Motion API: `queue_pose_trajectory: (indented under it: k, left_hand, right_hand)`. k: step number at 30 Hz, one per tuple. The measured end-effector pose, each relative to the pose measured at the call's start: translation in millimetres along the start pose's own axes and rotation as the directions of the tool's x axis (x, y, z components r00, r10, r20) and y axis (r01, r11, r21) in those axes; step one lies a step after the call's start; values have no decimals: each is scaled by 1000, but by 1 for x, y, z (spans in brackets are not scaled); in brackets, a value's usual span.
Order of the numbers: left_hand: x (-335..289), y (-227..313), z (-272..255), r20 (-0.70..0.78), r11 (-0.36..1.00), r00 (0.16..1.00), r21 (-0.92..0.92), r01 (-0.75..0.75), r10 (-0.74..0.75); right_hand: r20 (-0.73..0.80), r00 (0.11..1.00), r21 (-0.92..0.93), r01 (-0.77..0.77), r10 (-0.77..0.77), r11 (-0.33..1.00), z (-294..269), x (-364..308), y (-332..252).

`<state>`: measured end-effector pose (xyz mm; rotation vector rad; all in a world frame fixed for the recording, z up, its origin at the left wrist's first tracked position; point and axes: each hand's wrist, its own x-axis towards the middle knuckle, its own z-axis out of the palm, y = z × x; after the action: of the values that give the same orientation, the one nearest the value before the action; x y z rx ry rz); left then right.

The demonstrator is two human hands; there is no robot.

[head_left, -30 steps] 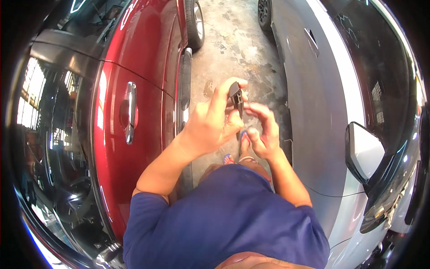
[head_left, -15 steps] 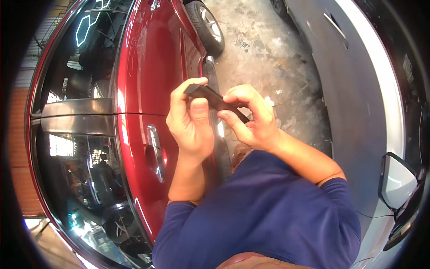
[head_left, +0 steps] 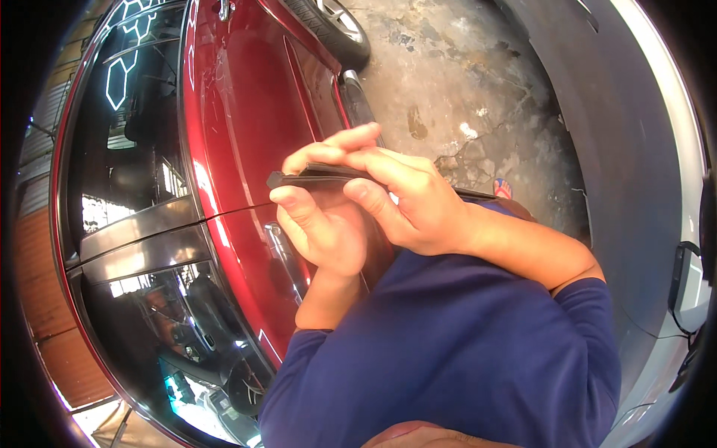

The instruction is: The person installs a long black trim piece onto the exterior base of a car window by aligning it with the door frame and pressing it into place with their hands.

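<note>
A long, thin black strip, grooved along its length, is held up in front of my chest, nearly level. Its blunt end points left, while the other end runs out behind my right wrist. My left hand curls around the left end, thumb below and fingers behind and above. Gripping the strip farther along, my right hand has its thumb underneath and its fingers over the top, partly covering the left fingers. The strip's exact kind cannot be made out.
Close on the left stands a red car with a chrome door handle and dark side windows. A grey-and-white vehicle lines the right side. Stained concrete floor runs between them. A sandalled foot shows beyond my right forearm.
The strip has turned from slanting down rightward to nearly level. My right hand has slid left along it, closer to my left hand. The whole view has rotated slightly.
</note>
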<state>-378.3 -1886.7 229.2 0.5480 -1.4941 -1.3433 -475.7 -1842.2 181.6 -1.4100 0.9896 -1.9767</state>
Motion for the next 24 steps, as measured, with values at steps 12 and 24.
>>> queue_pose_trajectory:
  k: [12,24]
  left_hand:
    - [7,-12,-17,8,990,998,-122,65,-64]
    - [14,-20,-19,124,966,987,-229,124,-97]
  right_hand:
    - [-179,967,-239,133,-179,962,30,-1,15]
    - [-219,907,-381,260,-360,887,27,-2,37]
